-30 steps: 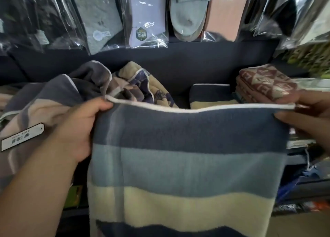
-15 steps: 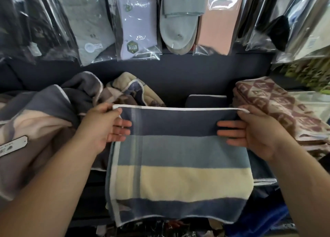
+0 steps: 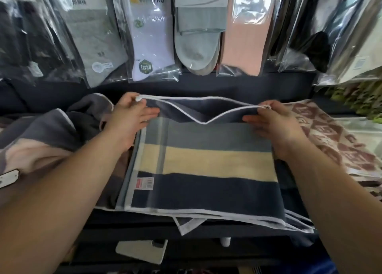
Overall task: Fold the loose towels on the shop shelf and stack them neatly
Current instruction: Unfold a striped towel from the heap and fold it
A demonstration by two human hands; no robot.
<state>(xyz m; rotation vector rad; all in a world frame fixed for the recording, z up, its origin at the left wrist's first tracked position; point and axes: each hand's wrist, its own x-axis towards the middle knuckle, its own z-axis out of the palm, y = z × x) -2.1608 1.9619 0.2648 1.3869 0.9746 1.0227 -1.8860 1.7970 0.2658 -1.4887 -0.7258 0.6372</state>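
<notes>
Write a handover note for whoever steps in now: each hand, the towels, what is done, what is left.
Left hand pinches the striped towel's far left corner; right hand pinches its far right corner.
Striped towel lies flat in layers; grey towel heaped to its left, brown towels on its right.
Done: striped towel partly folded.
Left: finish that fold, fold the grey towel, stack.

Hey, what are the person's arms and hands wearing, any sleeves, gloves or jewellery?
Nothing worn shows. The left hand and right hand are bare, with no gloves, rings or watch visible. Both forearms are uncovered up to the picture's edge, and no sleeve is in view.
</notes>
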